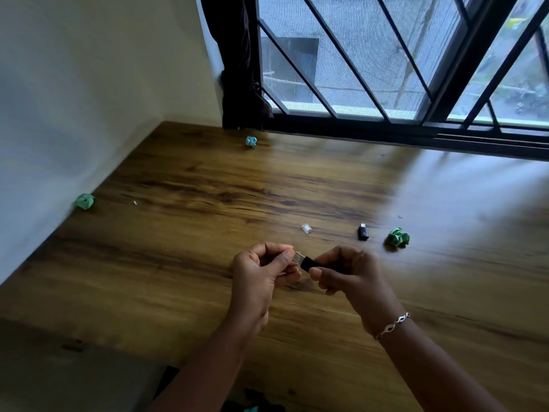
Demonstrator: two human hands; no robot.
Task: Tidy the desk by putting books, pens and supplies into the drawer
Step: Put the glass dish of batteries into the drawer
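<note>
You are holding a small black USB stick (307, 262) between both hands — right hand (346, 270) pinching its black body, left hand (261, 270) closed around the clear end at the plug, just above the table (178, 263). Keep both in line while pressing — a loose clear cap (306, 228) and a second black stick (363, 232) are lying just beyond your hands.

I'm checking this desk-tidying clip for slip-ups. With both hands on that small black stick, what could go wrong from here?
1. The clear cap lies loose on the desk, apart from the hands; being transparent, it may get overlooked or brushed away.
2. The left hand and right hand pinch the black USB stick only at its ends, so it could slip and drop.
3. The second black adapter beside a green paper ball might be swept up with it.
</note>
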